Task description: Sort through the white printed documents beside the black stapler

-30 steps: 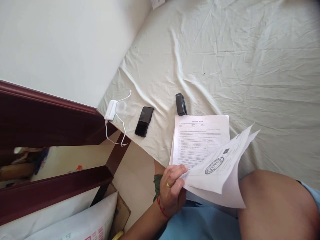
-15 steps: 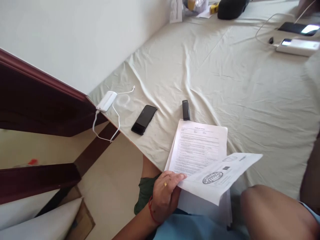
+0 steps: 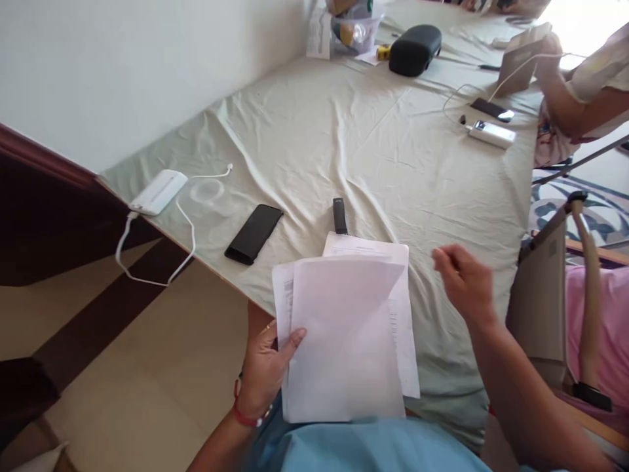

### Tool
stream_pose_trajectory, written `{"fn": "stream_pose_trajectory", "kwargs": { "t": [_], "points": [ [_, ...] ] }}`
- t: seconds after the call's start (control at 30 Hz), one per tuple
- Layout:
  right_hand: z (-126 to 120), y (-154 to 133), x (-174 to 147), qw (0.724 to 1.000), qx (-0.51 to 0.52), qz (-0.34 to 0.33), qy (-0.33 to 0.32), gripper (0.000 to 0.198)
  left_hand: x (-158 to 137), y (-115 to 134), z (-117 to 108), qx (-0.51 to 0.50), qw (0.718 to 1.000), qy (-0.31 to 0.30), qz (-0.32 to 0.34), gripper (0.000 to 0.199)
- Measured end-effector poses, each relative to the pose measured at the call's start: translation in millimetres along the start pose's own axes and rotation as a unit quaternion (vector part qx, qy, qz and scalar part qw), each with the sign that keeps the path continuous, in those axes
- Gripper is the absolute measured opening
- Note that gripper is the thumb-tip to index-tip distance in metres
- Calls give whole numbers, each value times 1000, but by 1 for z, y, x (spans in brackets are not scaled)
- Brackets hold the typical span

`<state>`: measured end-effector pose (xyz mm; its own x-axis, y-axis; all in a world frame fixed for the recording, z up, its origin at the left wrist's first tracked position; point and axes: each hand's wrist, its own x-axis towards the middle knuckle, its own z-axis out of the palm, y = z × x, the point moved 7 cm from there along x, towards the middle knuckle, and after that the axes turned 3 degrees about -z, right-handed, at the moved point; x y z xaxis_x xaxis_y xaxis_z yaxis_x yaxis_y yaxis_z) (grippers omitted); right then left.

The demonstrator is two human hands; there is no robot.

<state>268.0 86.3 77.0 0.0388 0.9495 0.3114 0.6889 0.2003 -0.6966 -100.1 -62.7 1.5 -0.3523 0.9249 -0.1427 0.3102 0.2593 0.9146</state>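
My left hand (image 3: 268, 364) grips the left edge of a few sheets of paper (image 3: 348, 334), its thumb on top. The top sheet is blank on the side facing up; printing shows on the sheets at its left edge. Beneath and to the right lie more printed sheets (image 3: 403, 328) at the table's front edge. My right hand (image 3: 464, 278) is in the air to the right of the papers, slightly blurred, fingers curled in with nothing visible in them. A small black oblong object (image 3: 339, 216) touches or nearly touches the pile's top edge.
Left of the papers lie a black phone (image 3: 254, 234) and a white device with a cable (image 3: 160, 191). Farther back are a black case (image 3: 415, 50), a plastic tub (image 3: 361, 33) and a white power bank (image 3: 491, 134). Another person's arm (image 3: 565, 98) and a chair (image 3: 545, 301) are at right.
The stamped page that was half folded over has turned, and a blank side now faces up in my left hand. My right hand has come up beside the papers. The view has shifted.
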Motion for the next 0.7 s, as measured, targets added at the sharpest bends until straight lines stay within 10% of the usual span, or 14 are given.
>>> {"fn": "stream_pose_trajectory", "kwargs": {
  "t": [0.1,0.3,0.43,0.7],
  "points": [
    [37,22,23,998,13,9,-61,20,10,-6,3,-31,998,-12,-47,40],
    [92,50,56,988,-4,62,-145,28,23,31,22,4,992,-88,86,22],
    [96,57,47,980,38,58,-188,18,34,37,38,-5,971,-182,156,16],
    [90,54,38,975,164,10,-151,20,40,14,46,74,969,-107,210,18]
  ]
}}
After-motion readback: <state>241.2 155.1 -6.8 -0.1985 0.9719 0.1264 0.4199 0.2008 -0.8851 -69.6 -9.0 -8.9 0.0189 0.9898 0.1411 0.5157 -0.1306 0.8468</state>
